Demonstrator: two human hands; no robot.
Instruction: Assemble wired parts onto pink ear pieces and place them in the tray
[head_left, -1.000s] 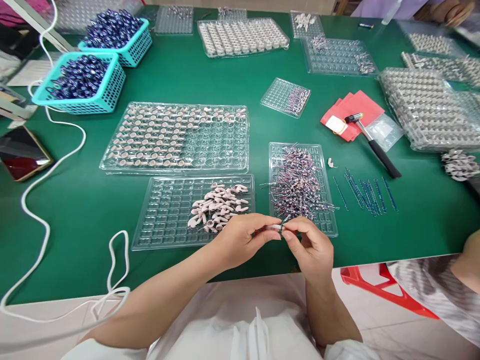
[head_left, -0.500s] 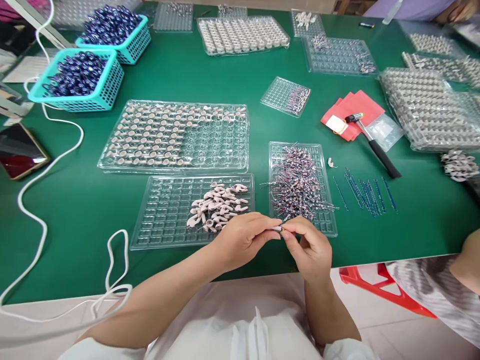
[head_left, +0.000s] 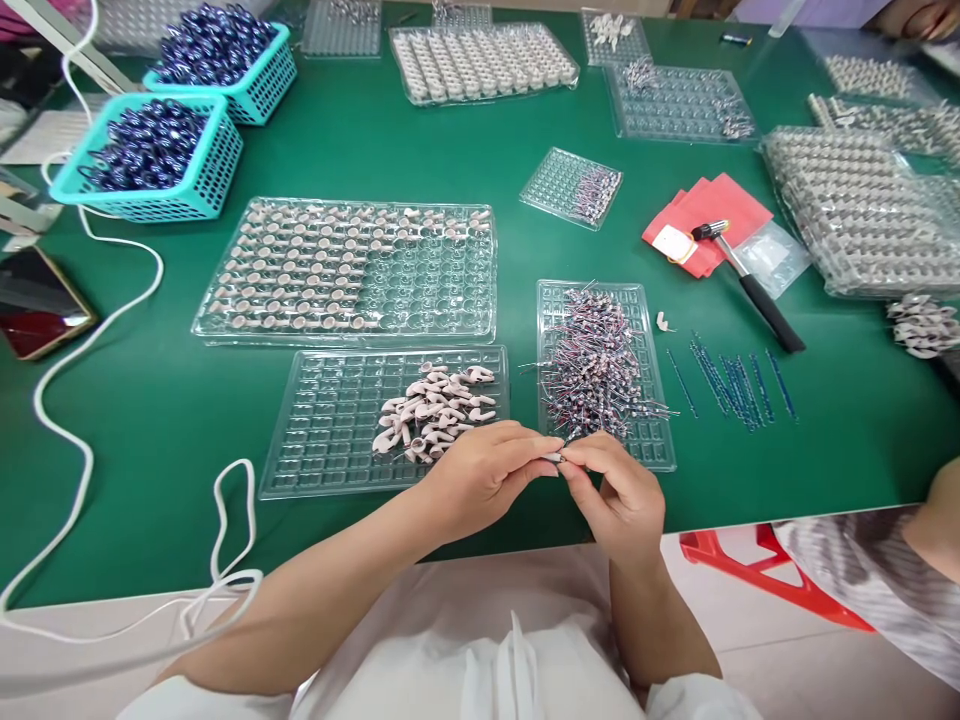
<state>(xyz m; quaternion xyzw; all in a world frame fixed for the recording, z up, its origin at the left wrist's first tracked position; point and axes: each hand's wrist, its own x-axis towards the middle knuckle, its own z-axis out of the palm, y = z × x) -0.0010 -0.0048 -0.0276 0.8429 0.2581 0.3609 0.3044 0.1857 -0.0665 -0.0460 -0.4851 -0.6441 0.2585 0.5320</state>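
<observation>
My left hand [head_left: 487, 475] is closed, pinching a small white earphone shell [head_left: 553, 457] between thumb and fingers. My right hand [head_left: 619, 490] is closed too, its thumb and forefinger pressed at the shell's right end; the tiny part they grip is mostly hidden. Just beyond the hands lies a clear tray [head_left: 660, 455] heaped with small wired components [head_left: 592, 355]. Left of it, a clear compartment tray [head_left: 315, 430] bears a pile of white earphone shells [head_left: 435, 410]. Behind that, another tray [head_left: 427, 285] has rows of white shell pieces, with bare pockets at its right.
Blue baskets [head_left: 206, 165] of shiny dark-blue parts stand at the back left. A hammer [head_left: 757, 295] lies across red pouches [head_left: 705, 215] on the right, near thin blue strips [head_left: 731, 385]. A white cable [head_left: 82, 430] runs along the left. Another person's arm [head_left: 937, 520] is at the right edge.
Both hands keep their pinch at the same spot, with barely any finger movement. The view has shifted very slightly; the things on the table stay where they were.
</observation>
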